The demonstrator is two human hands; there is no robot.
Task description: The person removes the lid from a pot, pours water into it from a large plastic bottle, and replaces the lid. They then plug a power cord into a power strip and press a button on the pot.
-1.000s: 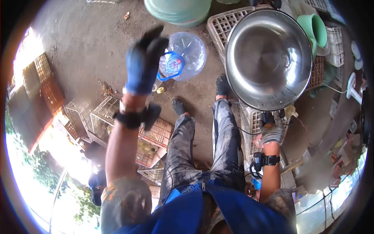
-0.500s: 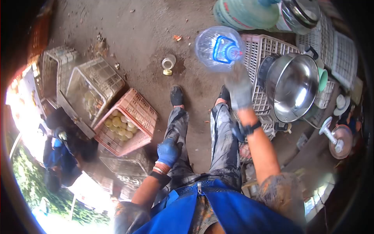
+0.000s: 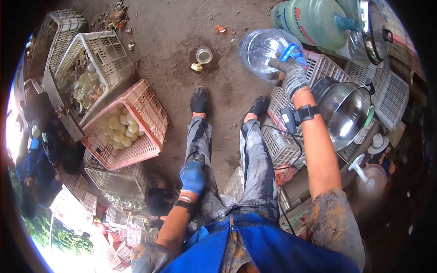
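My right hand [image 3: 291, 75], in a grey glove, is at the neck and blue handle of a large clear plastic water bottle [image 3: 261, 50], its fingers curled against the shoulder. The bottle leans with its neck toward me, beside a pinkish-white plastic crate [image 3: 318, 63]. Over my left thigh is my left hand [image 3: 192, 176] in a blue glove, its fingers curled in and mostly hidden; I cannot tell what is inside them. On the ground ahead lies a glass jar [image 3: 204, 55] with a yellowish lid [image 3: 196, 67] beside it.
At left, a pink crate [image 3: 148, 104] holds several pale round things, near a whitish crate [image 3: 109, 54] with similar pieces. A person [image 3: 38, 164] is at far left. A steel pot [image 3: 348, 113] and a big greenish water jug [image 3: 314, 22] stand at right.
My right hand has moved up onto the bottle's neck and handle area. The bottle appears more tilted. My left hand stays over my thigh while the whole view has shifted.
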